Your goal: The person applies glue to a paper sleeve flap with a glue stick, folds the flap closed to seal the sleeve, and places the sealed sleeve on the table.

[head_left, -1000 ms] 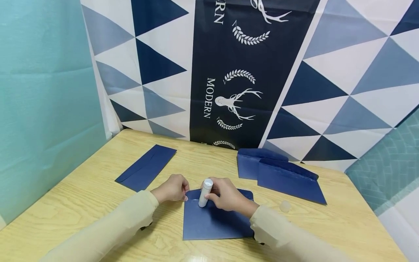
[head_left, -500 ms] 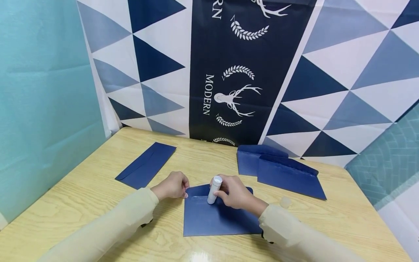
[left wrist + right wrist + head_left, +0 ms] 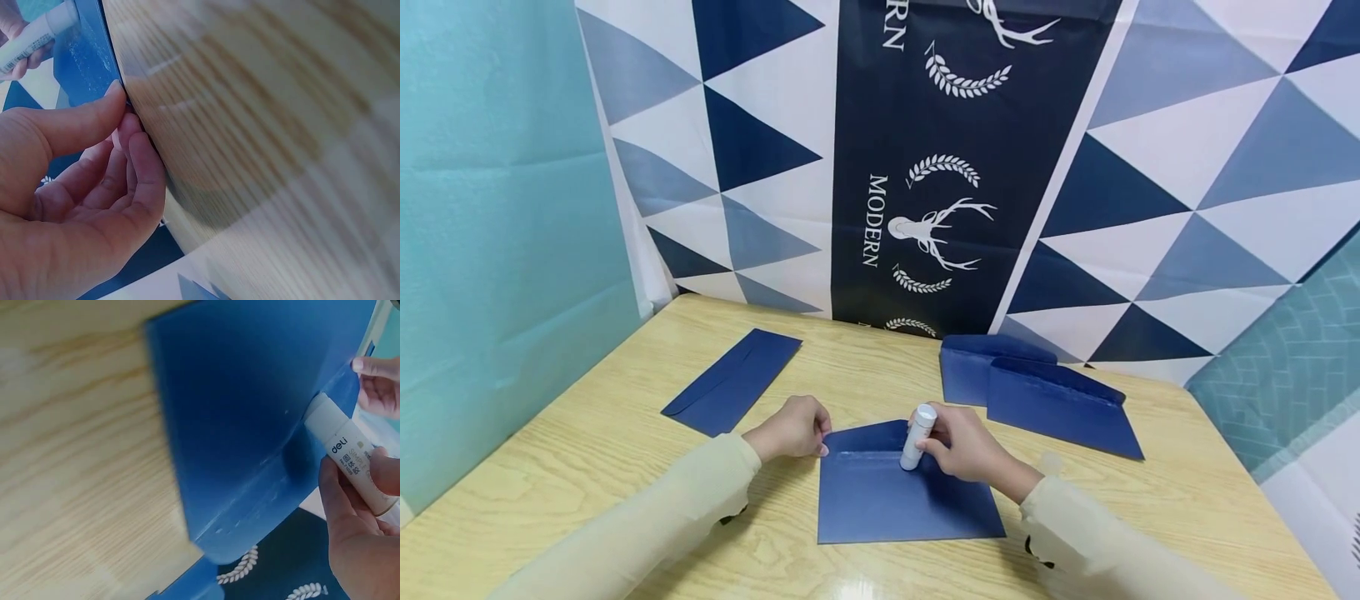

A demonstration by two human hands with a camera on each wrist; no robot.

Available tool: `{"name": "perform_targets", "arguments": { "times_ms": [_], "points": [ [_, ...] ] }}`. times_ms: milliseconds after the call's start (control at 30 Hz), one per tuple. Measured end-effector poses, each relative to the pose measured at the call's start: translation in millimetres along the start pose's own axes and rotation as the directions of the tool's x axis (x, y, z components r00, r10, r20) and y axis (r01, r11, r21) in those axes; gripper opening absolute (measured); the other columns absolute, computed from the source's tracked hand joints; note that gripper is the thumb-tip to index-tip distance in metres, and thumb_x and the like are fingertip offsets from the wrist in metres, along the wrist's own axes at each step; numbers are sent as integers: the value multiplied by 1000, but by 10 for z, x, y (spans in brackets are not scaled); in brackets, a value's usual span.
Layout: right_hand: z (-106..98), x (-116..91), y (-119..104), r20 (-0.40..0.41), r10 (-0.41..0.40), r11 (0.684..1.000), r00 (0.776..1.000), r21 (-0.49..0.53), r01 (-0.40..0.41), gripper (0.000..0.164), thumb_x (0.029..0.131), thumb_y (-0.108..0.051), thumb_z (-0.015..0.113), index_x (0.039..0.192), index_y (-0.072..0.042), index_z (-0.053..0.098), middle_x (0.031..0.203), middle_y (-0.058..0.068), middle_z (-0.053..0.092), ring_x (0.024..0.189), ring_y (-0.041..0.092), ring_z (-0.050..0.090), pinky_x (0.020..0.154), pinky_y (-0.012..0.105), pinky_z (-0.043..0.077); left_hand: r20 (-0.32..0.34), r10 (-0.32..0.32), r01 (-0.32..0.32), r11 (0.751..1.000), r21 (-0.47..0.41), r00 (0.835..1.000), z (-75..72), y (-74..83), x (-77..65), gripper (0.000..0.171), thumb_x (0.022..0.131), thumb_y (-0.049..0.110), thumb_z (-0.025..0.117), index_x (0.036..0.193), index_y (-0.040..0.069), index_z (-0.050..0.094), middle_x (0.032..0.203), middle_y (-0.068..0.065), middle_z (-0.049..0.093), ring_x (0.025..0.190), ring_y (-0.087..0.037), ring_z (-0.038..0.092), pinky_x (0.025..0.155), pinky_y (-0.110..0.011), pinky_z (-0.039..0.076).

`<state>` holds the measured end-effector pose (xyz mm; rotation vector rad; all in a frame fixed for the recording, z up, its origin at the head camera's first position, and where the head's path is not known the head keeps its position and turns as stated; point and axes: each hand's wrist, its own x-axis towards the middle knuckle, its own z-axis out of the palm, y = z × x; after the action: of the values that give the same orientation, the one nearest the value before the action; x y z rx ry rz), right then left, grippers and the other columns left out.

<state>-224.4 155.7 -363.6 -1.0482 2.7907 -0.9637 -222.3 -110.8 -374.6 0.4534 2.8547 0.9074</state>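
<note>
A navy blue envelope (image 3: 895, 504) lies on the table with its flap (image 3: 867, 437) opened away from me. My left hand (image 3: 792, 427) pinches its upper left corner between thumb and fingers, as the left wrist view shows close up. In my right hand (image 3: 964, 443) I grip a white glue stick (image 3: 919, 437), tilted, its lower end on the envelope near the flap's fold. The right wrist view shows "deli" printed on the glue stick (image 3: 347, 450). Whitish glue streaks mark the envelope (image 3: 87, 59) along the fold.
Another navy envelope (image 3: 733, 382) lies at the back left, flap down. Two more, an envelope (image 3: 1063, 408) overlapping another envelope (image 3: 964, 375), lie at the back right with flaps up. A small translucent cap (image 3: 1051, 463) sits beside my right sleeve. A patterned cloth (image 3: 917, 167) hangs behind the table (image 3: 865, 375).
My right hand has slid the glue stick rightward along the envelope's fold, uncovering more of the flap's left part. My left hand keeps its pinch on the corner.
</note>
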Motion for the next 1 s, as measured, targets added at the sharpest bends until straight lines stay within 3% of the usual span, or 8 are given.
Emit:
{"name": "perform_targets", "arguments": {
  "times_ms": [267,567,1000],
  "points": [
    [-140,-116,116,-29,32,999,999,-24,-32,19,87,-2,66,105,-1,61,103,14,69,97,28,71,79,31,58,-2,-1,1,1000,15,1000,-17,12,-10,23,73,-2,78,63,6,59,54,5,42,54,-8,39,56,-19,35],
    [-259,-232,192,-35,130,991,991,-16,-130,18,88,-3,65,106,-2,62,104,15,69,97,28,71,77,30,58,7,-20,20,1000,1,1000,-7,16,-20,22,73,-2,79,64,5,60,55,5,44,56,-9,41,57,-20,35],
    [-384,-368,283,-72,167,983,983,-72,-172,18,87,-5,67,105,-2,62,100,13,70,90,23,71,71,26,57,-5,21,-21,1000,17,1000,-10,6,-24,25,73,-1,79,62,6,57,53,6,41,54,-8,38,59,-21,36]
  ]
}}
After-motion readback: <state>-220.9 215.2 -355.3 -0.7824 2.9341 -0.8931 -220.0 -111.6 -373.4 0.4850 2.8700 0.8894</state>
